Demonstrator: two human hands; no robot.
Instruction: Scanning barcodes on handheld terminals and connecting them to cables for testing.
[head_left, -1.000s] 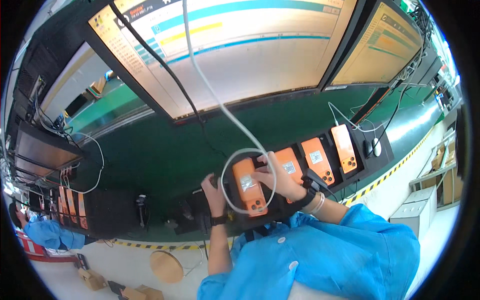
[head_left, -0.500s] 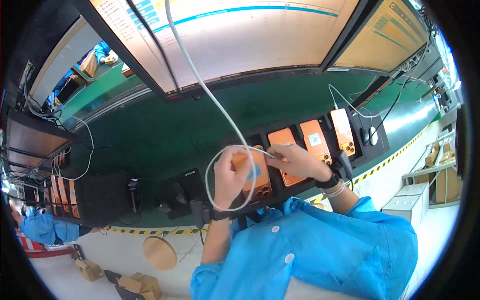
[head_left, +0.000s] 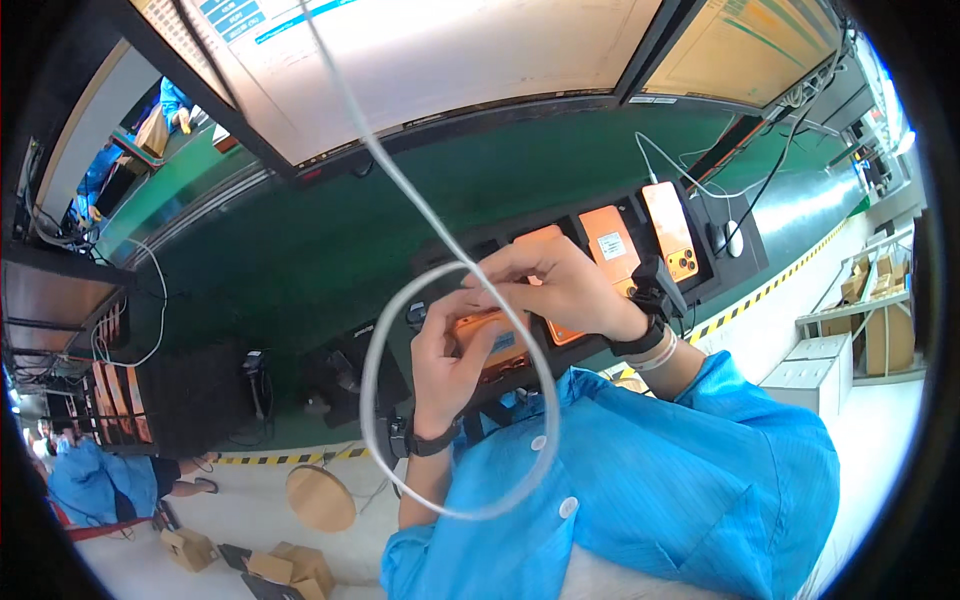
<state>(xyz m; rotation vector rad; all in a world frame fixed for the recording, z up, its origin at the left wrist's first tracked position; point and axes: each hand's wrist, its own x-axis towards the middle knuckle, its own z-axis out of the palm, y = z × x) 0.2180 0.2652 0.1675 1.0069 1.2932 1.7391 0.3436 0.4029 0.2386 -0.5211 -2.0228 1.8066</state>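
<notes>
My left hand [head_left: 440,365] is closed round an orange phone [head_left: 505,338] with a pale label, tilted so that its back shows foreshortened between my hands. My right hand [head_left: 570,285] arches over the phone's far end, fingers bent and pressed together. A white cable [head_left: 415,195] drops from above, makes a wide loop in front of my left wrist, and runs back to my right fingertips at the phone's far end. Whether its plug sits in the phone is hidden by my fingers.
Right of my hands, more orange phones [head_left: 607,240] lie in a black tray, one with a white cable [head_left: 648,160] at its end. Monitors [head_left: 450,60] stand behind the green bench [head_left: 330,230]. A white mouse [head_left: 734,240] lies right. A stool [head_left: 320,498] and a co-worker [head_left: 100,480] are left.
My right hand has moved left, over the phone's far end, and the two hands have come together. The phone has tilted up. The cable loop has grown larger and hangs lower.
</notes>
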